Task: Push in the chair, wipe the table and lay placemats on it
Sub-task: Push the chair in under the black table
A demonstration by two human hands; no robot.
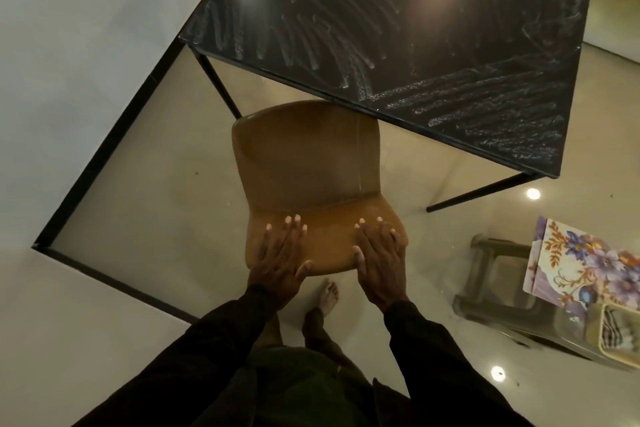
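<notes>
— Where are your hands?
— My left hand and right hand lie flat, fingers straight, on the backrest of the brown moulded chair.
— And the chair?
— Its front edge sits just under the streaked black rectangular table. Flowered placemats rest on a stool to my right.

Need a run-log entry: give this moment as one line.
step: push in chair | left hand: flat on chair back | right hand: flat on chair back | table: streaky | placemats: on stool
</notes>
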